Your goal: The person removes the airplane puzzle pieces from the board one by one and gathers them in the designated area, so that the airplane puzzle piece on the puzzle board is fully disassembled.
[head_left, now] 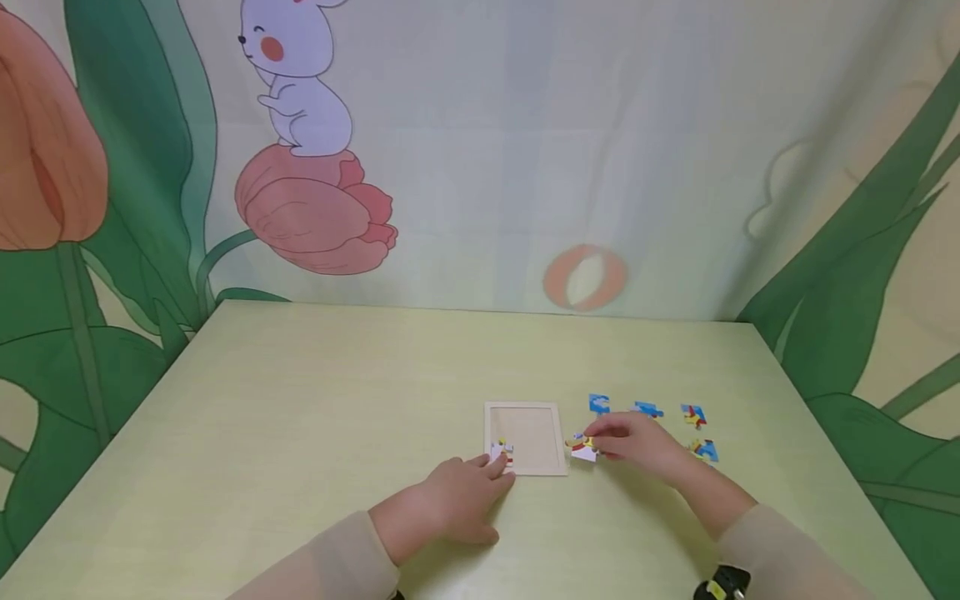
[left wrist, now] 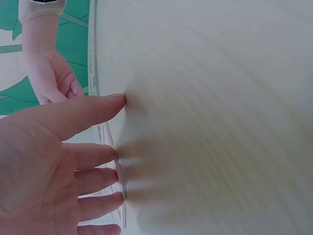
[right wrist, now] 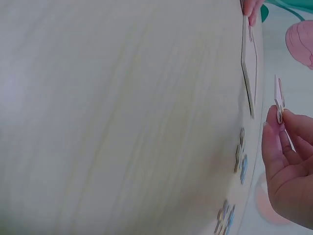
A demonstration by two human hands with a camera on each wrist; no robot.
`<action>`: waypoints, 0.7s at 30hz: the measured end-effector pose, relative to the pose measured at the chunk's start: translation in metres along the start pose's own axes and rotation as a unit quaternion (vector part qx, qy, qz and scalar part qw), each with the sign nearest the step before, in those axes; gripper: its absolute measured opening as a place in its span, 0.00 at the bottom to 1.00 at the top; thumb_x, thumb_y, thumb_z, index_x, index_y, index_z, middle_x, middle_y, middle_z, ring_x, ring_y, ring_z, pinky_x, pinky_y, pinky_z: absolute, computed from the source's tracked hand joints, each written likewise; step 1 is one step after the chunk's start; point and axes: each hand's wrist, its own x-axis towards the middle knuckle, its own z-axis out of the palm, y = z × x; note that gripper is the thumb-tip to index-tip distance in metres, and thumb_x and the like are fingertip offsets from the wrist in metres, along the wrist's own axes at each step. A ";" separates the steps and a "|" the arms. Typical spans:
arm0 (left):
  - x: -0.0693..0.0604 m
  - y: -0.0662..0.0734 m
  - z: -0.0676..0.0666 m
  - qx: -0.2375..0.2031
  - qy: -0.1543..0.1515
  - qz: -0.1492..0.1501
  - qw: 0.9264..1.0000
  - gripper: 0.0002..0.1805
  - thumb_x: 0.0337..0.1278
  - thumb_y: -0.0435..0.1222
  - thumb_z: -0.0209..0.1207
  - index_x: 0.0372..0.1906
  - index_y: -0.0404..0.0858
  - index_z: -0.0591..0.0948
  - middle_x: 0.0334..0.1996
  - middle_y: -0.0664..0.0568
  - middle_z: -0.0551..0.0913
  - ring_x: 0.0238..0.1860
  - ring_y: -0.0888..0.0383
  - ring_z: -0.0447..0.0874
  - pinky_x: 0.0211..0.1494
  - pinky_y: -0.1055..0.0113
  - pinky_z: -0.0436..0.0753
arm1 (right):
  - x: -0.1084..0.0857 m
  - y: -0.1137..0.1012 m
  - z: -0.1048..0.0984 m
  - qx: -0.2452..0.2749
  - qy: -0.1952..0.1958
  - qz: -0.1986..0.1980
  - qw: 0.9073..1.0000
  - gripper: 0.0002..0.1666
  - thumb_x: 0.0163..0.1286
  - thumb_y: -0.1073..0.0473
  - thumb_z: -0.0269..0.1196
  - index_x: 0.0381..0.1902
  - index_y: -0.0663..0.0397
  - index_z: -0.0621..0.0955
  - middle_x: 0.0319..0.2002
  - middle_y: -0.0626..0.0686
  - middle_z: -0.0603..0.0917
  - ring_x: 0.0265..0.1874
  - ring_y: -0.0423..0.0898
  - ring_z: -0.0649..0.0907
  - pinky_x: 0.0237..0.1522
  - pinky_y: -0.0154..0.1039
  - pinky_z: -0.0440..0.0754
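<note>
A square wooden puzzle frame [head_left: 562, 442] lies on the table, with one jigsaw piece [head_left: 498, 451] in its lower left corner. My left hand [head_left: 461, 500] rests at that corner, fingers fairly straight, fingertips touching the frame's edge and the piece. Between thumb and fingers my right hand [head_left: 637, 442] pinches another puzzle piece [head_left: 582, 454], white with red and yellow, just right of the frame. In the right wrist view this pinched piece [right wrist: 279, 93] is held up off the table, seen nearly edge-on.
Several loose puzzle pieces lie to the right: a blue one [head_left: 598, 403], another blue one [head_left: 648, 409] partly behind the right hand, and a blue-red one [head_left: 693, 415] with a blue-yellow one [head_left: 705, 450] below it. Behind the table [head_left: 337, 375] hangs a printed curtain [head_left: 465, 167].
</note>
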 end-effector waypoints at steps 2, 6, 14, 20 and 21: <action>-0.001 0.000 -0.001 -0.005 -0.001 0.001 1.000 0.43 0.62 0.54 0.71 0.79 0.44 0.72 0.80 0.50 0.67 0.78 0.51 0.67 0.71 0.51 0.75 | -0.004 0.003 -0.004 -0.003 0.008 0.009 1.000 0.09 0.75 0.68 0.66 0.49 0.66 0.87 0.45 0.54 0.87 0.42 0.48 0.85 0.47 0.45 0.89; -0.002 0.000 -0.002 -0.011 0.000 0.003 1.000 0.43 0.62 0.54 0.71 0.79 0.43 0.72 0.80 0.50 0.67 0.77 0.50 0.68 0.71 0.50 0.75 | -0.010 0.011 -0.012 -0.011 0.021 0.025 0.999 0.10 0.75 0.68 0.66 0.51 0.66 0.87 0.47 0.55 0.86 0.43 0.49 0.85 0.48 0.45 0.89; -0.003 0.001 -0.002 -0.011 0.001 0.000 1.000 0.43 0.62 0.54 0.71 0.79 0.44 0.72 0.80 0.50 0.67 0.78 0.51 0.67 0.71 0.49 0.75 | -0.018 0.028 -0.029 -0.011 0.026 0.034 0.999 0.10 0.76 0.68 0.66 0.51 0.66 0.87 0.48 0.56 0.86 0.44 0.49 0.84 0.46 0.42 0.88; -0.002 0.001 0.000 -0.006 0.005 0.001 1.000 0.43 0.62 0.54 0.71 0.79 0.43 0.72 0.80 0.50 0.67 0.77 0.51 0.68 0.71 0.49 0.76 | -0.026 0.040 -0.040 -0.015 0.015 0.031 0.999 0.10 0.76 0.69 0.64 0.51 0.69 0.86 0.48 0.57 0.86 0.44 0.50 0.83 0.43 0.38 0.87; -0.002 0.000 0.000 -0.004 0.006 0.002 1.000 0.43 0.62 0.54 0.70 0.79 0.43 0.72 0.80 0.50 0.67 0.77 0.51 0.68 0.71 0.49 0.76 | -0.027 0.041 -0.042 -0.019 0.014 0.033 0.999 0.10 0.76 0.69 0.64 0.51 0.69 0.86 0.48 0.57 0.86 0.44 0.50 0.82 0.42 0.38 0.86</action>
